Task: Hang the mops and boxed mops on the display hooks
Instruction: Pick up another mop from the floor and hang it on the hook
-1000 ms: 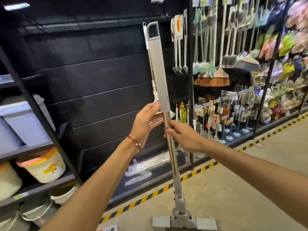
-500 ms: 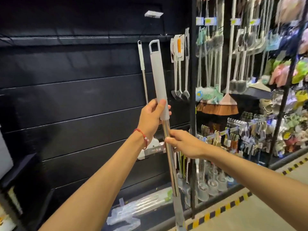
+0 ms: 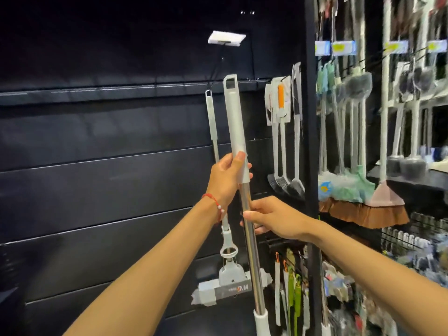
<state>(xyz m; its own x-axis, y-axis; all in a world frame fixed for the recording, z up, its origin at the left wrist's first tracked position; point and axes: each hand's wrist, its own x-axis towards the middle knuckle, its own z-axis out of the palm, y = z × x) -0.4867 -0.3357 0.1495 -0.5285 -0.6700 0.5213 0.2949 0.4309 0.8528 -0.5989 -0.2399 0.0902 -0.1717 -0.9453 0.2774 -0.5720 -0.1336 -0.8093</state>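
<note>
I hold a mop (image 3: pixel 236 122) upright in front of a black slat wall. It has a grey grip with a hanging loop at the top and a shiny steel shaft; its head is out of view below. My left hand (image 3: pixel 225 180) grips the bottom of the grey grip. My right hand (image 3: pixel 274 218) holds the steel shaft just beneath. Behind it, a second mop (image 3: pixel 212 117) hangs from a display hook (image 3: pixel 218 66) with a white label plate, its wrapped sponge head (image 3: pixel 225 287) low on the wall. The held mop's loop sits just right of that hook.
The black slat wall (image 3: pixel 97 166) spreads bare to the left. A black upright post (image 3: pixel 311 141) divides it from a crowded bay on the right with hanging brushes (image 3: pixel 281 132), brooms (image 3: pixel 385 209) and small goods lower down.
The mop has risen along the wall and both hands moved up with it. My view has shifted closer and to the right; the floor and the mop head have dropped out of view.
</note>
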